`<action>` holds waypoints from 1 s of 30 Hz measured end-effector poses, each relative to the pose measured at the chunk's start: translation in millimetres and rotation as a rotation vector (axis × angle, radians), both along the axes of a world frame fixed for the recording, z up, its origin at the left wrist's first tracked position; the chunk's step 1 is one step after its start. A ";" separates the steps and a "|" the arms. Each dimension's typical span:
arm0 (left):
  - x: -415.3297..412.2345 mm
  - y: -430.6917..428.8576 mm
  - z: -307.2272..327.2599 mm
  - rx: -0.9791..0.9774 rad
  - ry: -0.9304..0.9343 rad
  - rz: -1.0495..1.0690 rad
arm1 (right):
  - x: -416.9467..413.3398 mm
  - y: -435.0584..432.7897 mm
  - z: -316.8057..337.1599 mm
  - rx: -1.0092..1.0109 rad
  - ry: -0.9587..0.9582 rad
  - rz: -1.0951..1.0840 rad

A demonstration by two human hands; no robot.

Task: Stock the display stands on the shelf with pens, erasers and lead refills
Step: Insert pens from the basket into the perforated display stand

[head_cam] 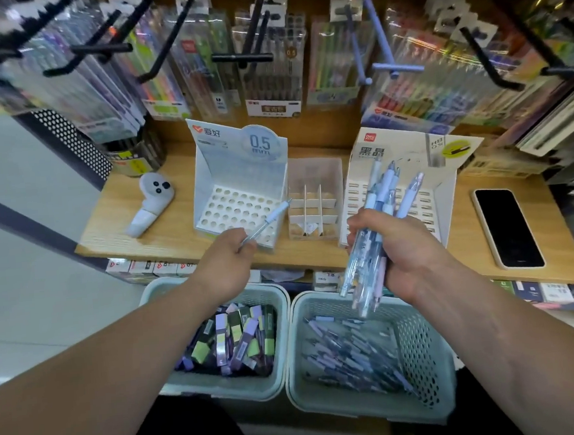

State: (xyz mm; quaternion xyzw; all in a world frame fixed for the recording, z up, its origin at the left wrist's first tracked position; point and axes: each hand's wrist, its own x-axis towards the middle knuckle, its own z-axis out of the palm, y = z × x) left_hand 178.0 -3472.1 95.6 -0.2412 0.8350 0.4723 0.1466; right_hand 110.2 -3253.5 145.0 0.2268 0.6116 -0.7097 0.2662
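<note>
I am pinching a single pen [268, 220] near its back end in the left grip [228, 256], thumb against curled fingers. Its far end is slanting up and right over the front right corner of the white holed stand [208, 189] at centre frame. I judge that slant is lining it up for one of the round holes, and those I can see are looking empty.

The right grip [408, 252] is wrapping tight round a bundle of pens [387, 189], standing them upright before the slotted stand [355, 191] at centre right. It is likely serving as a reserve, feeding the other grip one pen at a time.

Between the stands a clear divided box [313, 170] is sitting on the shelf [177, 236]. Below, at lower centre, the right basket [319, 300] is holding more loose pens, and the left basket [280, 307] is holding small purple and green packs, both within easy reach for restocking. I am reckoning the stocking is barely begun.
</note>
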 end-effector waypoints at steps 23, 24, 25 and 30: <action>-8.7 -19.3 38.6 -0.010 0.191 0.031 | 5.7 -14.1 8.5 -0.039 0.010 0.094; -8.4 -29.1 38.7 -0.001 0.174 0.049 | 7.3 -15.8 8.9 -0.034 0.008 0.102; -8.8 -38.1 38.5 0.004 0.146 0.054 | 8.7 -17.4 9.0 -0.025 0.008 0.110; -16.5 -68.7 40.9 -0.035 0.076 0.037 | 16.9 -22.0 12.1 0.041 -0.016 0.164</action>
